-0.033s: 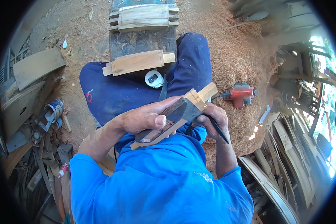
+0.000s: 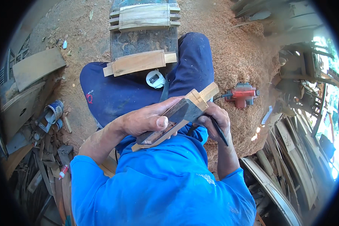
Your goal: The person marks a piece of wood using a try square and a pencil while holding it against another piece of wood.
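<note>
My left hand [image 2: 145, 119] is wrapped round a pale wooden piece with a tenon [image 2: 207, 92] on its upper right end. Against that piece lies a flat dark block [image 2: 175, 116], pressed by my left thumb. The two are tilted across my lap, lower end against my blue shirt. My right hand [image 2: 216, 118] is closed at the tenon end, gripping a slim black pointed stick [image 2: 219, 132] whose end points down toward my wrist. Its other end is hidden by my fingers, and I cannot make out its kind.
A dark board [image 2: 143, 43] in front carries a curved tenoned piece [image 2: 139, 63] and several stacked ones [image 2: 145, 17]. Between my legs lies a white round thing [image 2: 155, 79]. A red power tool [image 2: 242, 95] sits on shavings to the right. Scrap boards [image 2: 290, 150] and a paint can [image 2: 55, 109] flank me.
The black stick's free end has tipped slightly to the left and down in my right hand. The wooden piece and my left hand stay nearly where they were.
</note>
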Demonstrator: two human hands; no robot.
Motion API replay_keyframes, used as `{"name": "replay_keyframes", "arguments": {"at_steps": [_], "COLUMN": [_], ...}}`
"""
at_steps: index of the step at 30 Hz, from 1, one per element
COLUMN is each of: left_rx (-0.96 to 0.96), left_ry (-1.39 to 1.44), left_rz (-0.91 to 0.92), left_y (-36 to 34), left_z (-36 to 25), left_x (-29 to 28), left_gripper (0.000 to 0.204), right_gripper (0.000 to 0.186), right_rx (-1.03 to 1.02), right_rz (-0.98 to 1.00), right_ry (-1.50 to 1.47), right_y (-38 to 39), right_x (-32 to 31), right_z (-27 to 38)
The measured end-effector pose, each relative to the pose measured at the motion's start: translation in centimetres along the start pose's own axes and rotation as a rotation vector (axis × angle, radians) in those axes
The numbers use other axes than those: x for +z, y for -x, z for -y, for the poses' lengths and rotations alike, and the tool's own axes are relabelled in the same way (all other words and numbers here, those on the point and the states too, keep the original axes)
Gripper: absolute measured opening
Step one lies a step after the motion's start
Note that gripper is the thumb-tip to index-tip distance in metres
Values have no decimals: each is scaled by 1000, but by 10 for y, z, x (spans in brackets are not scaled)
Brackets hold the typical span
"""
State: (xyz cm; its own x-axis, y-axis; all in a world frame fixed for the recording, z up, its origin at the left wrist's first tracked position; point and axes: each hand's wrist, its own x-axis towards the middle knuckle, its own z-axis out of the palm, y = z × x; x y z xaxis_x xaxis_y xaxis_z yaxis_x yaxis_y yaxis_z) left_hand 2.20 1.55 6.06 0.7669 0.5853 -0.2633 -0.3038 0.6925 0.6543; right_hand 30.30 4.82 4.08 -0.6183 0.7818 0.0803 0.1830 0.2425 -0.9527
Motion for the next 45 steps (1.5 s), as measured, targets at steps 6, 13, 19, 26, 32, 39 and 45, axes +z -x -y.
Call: {"name": "replay_keyframes", "arguments": {"at_steps": [6, 13, 19, 26, 32, 39, 45], "left_rx": [80, 26, 8, 0, 10, 0, 32], "left_ry": [-19, -48, 41, 105, 123, 161, 210], "left_rz": [-57, -88, -116, -118, -108, -110, -205], "left_y": [2, 5, 9, 14, 11, 13, 17], "left_z": [9, 5, 6, 8, 6, 12, 19], "left_x": [5, 7, 9, 7, 10, 6, 5], "left_gripper": [140, 143, 146, 148, 146, 138, 135], "right_gripper": [20, 20, 22, 25, 24, 22, 29], "right_rx": [-56, -55, -45, -55, -30, 2, 11], "right_rz": [-125, -132, -114, -60, -87, -106, -159], "right_ry": [68, 16, -19, -45, -51, -81, 208], "right_y": [-1, -4, -4, 0, -1, -3, -20], "right_x": [9, 6, 6, 5, 6, 7, 2], "right_z": [9, 12, 12, 8, 13, 16, 34]}}
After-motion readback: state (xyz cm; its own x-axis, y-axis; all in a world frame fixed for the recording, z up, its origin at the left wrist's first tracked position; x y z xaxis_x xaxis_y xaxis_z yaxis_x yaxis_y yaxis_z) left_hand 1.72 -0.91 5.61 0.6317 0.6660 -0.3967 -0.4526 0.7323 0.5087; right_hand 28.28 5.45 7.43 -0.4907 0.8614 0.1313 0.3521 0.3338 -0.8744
